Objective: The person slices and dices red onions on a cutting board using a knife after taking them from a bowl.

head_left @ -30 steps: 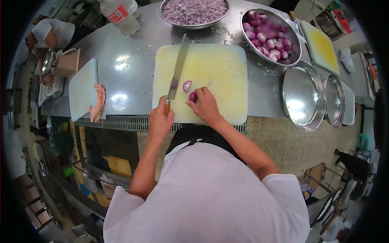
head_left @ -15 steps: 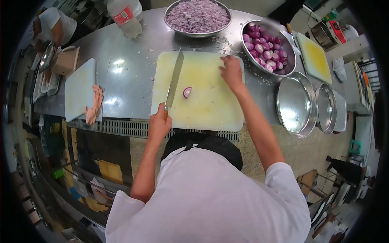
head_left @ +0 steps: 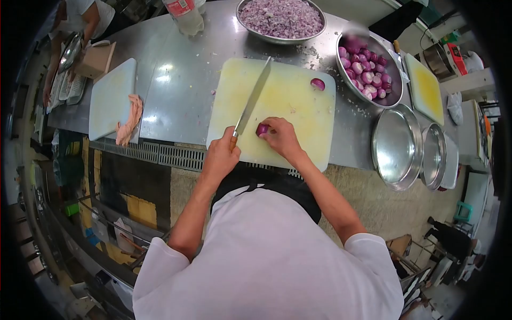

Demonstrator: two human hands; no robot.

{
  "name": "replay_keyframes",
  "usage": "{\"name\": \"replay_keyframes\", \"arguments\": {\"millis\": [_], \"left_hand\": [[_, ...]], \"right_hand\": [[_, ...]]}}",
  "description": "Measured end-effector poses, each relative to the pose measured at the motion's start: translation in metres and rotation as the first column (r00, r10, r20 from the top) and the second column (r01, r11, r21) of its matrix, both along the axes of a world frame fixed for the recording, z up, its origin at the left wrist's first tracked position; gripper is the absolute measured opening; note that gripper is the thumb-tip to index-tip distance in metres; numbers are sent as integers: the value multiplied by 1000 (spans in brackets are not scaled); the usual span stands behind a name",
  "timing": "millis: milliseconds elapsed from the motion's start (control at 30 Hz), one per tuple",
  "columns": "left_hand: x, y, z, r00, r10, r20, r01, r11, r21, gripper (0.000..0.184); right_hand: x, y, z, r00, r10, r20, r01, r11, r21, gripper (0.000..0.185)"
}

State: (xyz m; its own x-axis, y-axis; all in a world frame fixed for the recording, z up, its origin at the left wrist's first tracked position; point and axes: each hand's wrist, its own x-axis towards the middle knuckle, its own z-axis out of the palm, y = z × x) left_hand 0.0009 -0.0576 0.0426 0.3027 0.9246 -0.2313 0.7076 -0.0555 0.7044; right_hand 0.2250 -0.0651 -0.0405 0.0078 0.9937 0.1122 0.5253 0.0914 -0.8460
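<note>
My left hand (head_left: 221,155) is wrapped round the wooden handle of a long knife (head_left: 254,96), whose blade points up and away over the yellowed cutting board (head_left: 226,80). Close to its right, my right hand (head_left: 281,137) pinches a purple onion piece (head_left: 262,129) against the board with fingers and thumb. The blade is just left of this piece, apart from it. Another onion piece (head_left: 318,84), purple and shiny, lies by itself near the board's upper right corner.
Chopped onion fills a bowl (head_left: 281,21) at the back. Small whole onions lie in a bowl (head_left: 368,69) at the right, above two metal pans (head_left: 397,144). A white board (head_left: 111,98) with a pinkish cloth (head_left: 129,120) is at the left. Another person (head_left: 88,16) stands at the far left.
My right hand has come back from the board's upper right to near the knife and now holds a piece. An onion piece now lies at the upper right. My left hand still holds the knife.
</note>
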Motion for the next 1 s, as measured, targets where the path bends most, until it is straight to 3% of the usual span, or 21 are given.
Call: {"name": "replay_keyframes", "arguments": {"millis": [67,133,300,367,467,567,733,867,1000], "left_hand": [[7,-6,-1,996,-27,82,21,997,74,46],[12,-6,1,998,-36,56,33,997,65,47],[16,-14,14,997,-74,23,73,997,38,48],[22,-18,13,995,-96,-24,96,995,27,46],[38,-11,-35,995,-88,-37,91,991,94,44],[49,8,-32,992,-96,78,86,989,123,40],[36,-15,16,994,-109,23,108,993,55,35],[49,-10,-29,995,-94,-12,95,990,107,32],[54,2,-5,991,-99,85,92,992,90,38]], "right_hand": [[-5,-5,7,1000,21,-20,-22,999,-37,30],[-8,-6,14,999,-25,46,22,998,60,21],[-13,-5,12,989,-21,149,6,995,103,9],[-14,-3,11,989,-22,149,4,994,114,9],[-12,-4,9,988,13,151,-31,993,116,9],[-12,-5,11,992,-23,128,5,990,144,7],[-10,-4,4,995,-8,100,-10,985,175,8],[-9,-7,3,998,-9,64,-2,985,173,8],[-8,-9,1,999,-21,47,12,984,175,9]]}}
